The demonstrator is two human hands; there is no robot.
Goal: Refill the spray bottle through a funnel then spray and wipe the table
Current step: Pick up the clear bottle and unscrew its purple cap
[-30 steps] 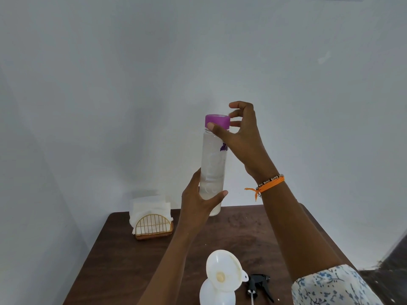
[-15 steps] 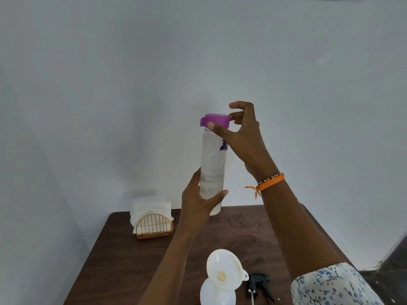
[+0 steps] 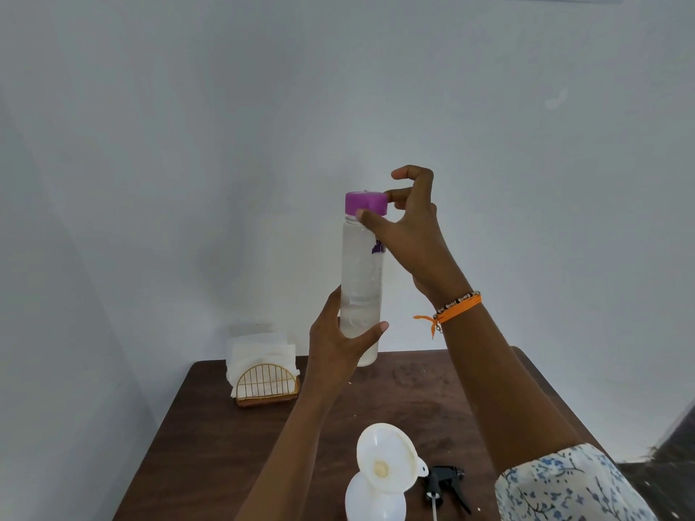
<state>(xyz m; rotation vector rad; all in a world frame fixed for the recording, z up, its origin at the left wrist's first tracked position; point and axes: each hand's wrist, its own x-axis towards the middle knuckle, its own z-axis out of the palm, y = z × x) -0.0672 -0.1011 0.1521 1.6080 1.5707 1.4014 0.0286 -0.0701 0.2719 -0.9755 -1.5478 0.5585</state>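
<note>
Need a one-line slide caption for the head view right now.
Left hand holds the clear water bottle while right hand grips its purple cap, above the funnel in the spray bottle.

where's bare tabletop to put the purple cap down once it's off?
Bare table between napkin holder and funnel; also the back right. Crowded at the near edge: funnel on spray bottle, with trigger head alongside.

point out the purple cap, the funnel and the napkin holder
purple cap (image 3: 366, 203), head view, front side of the cap
funnel (image 3: 387, 458), head view, inside of the bowl
napkin holder (image 3: 266, 385), head view, gold wire front
</note>
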